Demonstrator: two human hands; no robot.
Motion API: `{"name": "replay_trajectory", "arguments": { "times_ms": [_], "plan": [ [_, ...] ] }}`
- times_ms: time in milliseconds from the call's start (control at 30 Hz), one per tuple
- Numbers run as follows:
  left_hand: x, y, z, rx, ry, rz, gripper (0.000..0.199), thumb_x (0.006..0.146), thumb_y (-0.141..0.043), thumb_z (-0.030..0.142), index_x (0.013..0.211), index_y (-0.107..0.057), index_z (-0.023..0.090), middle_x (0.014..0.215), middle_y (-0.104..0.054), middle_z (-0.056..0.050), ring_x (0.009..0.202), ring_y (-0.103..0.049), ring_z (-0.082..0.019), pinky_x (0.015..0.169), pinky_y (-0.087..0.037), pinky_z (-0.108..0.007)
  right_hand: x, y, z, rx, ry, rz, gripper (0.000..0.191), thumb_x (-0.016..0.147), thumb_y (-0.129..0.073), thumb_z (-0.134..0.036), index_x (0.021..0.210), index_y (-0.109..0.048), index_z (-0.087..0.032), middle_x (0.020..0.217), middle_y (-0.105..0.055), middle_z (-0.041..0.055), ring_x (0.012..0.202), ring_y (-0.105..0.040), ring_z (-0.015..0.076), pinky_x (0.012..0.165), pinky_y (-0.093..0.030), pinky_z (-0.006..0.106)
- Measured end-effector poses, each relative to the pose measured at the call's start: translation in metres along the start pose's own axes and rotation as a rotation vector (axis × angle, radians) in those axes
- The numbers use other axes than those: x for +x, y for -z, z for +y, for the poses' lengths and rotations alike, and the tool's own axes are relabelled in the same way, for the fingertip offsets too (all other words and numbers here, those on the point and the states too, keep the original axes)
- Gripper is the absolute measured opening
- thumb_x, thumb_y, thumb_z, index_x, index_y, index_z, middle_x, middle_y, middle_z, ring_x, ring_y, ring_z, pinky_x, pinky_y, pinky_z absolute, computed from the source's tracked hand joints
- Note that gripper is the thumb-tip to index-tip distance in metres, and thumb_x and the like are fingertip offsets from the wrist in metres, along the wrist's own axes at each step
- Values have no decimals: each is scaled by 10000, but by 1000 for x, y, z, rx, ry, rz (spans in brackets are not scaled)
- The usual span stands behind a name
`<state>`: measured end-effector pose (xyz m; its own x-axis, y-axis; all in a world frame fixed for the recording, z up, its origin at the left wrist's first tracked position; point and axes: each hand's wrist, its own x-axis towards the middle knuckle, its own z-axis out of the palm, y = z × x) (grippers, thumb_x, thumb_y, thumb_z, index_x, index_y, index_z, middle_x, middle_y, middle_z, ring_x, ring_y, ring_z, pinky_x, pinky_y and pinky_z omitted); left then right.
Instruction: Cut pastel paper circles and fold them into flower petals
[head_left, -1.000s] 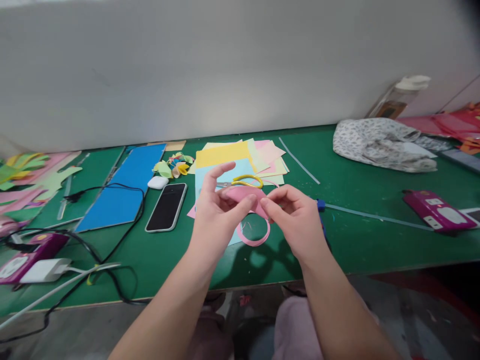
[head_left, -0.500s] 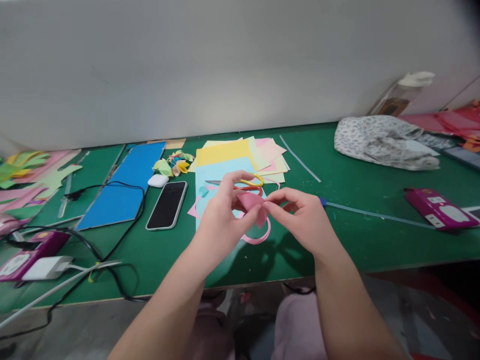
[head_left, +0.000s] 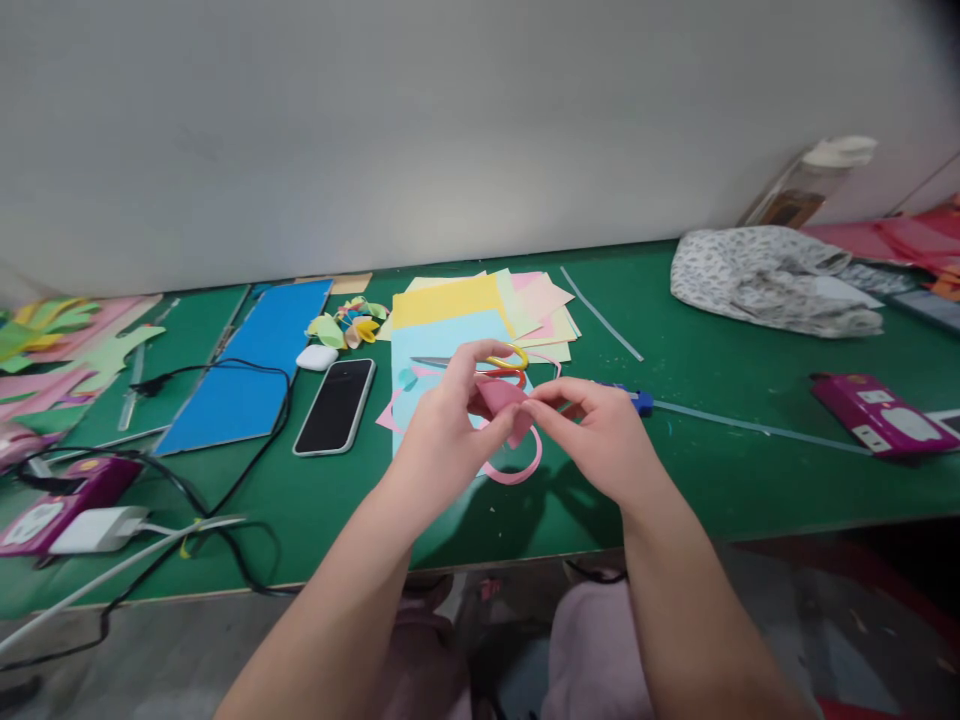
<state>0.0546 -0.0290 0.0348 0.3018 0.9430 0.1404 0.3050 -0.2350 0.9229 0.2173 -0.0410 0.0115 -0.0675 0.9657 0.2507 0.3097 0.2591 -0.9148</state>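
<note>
A small pink paper piece (head_left: 498,394), curved and partly covered by fingers, is held between both hands above the table. My left hand (head_left: 457,415) pinches it from the left with thumb and fingers. From the right, my right hand (head_left: 592,430) grips its edge between thumb and fingertips. Just behind the hands lie scissors (head_left: 517,357) with yellow and red handles, their blades pointing left over a light blue sheet (head_left: 450,338). A curled pink paper strip (head_left: 517,476) rests below the held paper. Beside my right hand a blue glue gun (head_left: 641,402) is partly hidden.
Coloured sheets (head_left: 450,300) are stacked at the back centre. Leftward lie small paper petals (head_left: 330,331), a white case (head_left: 316,357), a phone (head_left: 335,408), a blue board (head_left: 240,360) and cables (head_left: 281,400). A patterned cloth (head_left: 765,280) and purple power strip (head_left: 877,415) lie right.
My right hand has shifted slightly left along with the pink paper's edge, so more of the blue glue gun shows. Both hands keep hold of the paper.
</note>
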Motion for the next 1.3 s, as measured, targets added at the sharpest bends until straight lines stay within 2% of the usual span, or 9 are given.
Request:
{"name": "replay_trajectory", "arguments": {
  "times_ms": [300,433,600,833,1100,1300],
  "plan": [
    [6,0,-5,-170,73,13,457,796,-654,173,1197,-450,253,686,-658,56,629,-651,-107,637,-518,-225,4,-6,9,128,-90,30,91,807,-657,-243,748,-701,-189,707,-715,-10,634,-635,126,593,-486,236],
    [6,-1,-6,-186,68,5,460,800,-653,180,1202,-440,245,714,-670,41,645,-662,-118,668,-527,-247,5,-7,9,157,-119,29,71,793,-663,-234,755,-700,-185,708,-715,-4,649,-647,135,608,-494,246],
    [8,-3,-7,-256,54,23,568,792,-646,156,1293,-395,251,739,-670,40,656,-653,-110,692,-524,-254,6,-8,9,194,-121,83,102,791,-665,-275,750,-695,-186,707,-705,0,626,-622,135,608,-484,264],
    [13,-2,-9,-337,131,91,579,717,-685,118,1244,-476,238,734,-661,44,688,-639,-96,715,-521,-240,8,-10,12,286,-146,165,108,772,-681,-282,730,-687,-183,651,-659,-18,582,-569,107,588,-466,243],
    [13,-2,-6,-421,183,141,560,695,-686,104,1213,-506,216,692,-645,59,675,-616,-75,666,-500,-201,9,-10,11,309,-144,183,118,767,-682,-279,717,-685,-172,621,-631,-24,574,-550,101,587,-460,234],
    [15,-2,-6,-424,202,145,576,689,-684,110,1226,-498,205,693,-642,55,674,-619,-90,664,-493,-226,8,-9,13,288,-138,181,130,775,-672,-293,734,-682,-170,646,-646,-11,585,-563,113,599,-471,250]
  ]
}}
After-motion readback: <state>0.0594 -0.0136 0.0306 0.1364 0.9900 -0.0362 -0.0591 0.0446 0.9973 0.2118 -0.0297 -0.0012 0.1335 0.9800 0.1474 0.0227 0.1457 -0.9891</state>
